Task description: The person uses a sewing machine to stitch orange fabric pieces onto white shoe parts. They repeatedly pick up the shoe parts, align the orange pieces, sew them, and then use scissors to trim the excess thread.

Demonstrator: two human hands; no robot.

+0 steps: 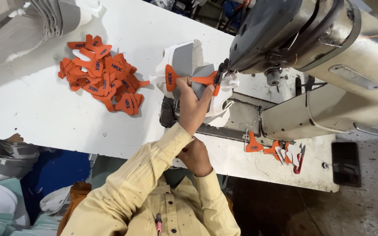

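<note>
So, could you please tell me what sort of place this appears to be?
Likely a footwear stitching workshop: an industrial sewing machine, a pile of orange tabs on the white worktable, and a grey-white shoe upper at the needle.

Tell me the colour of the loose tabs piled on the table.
Orange tabs, seen in the head view.

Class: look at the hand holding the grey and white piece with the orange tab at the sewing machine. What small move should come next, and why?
Probably feed the grey and white piece slightly further under the needle area. The left hand already holds it there, with the orange tab reaching to the machine head, so the tab looks placed for stitching. The right hand rests near the table edge.
</note>
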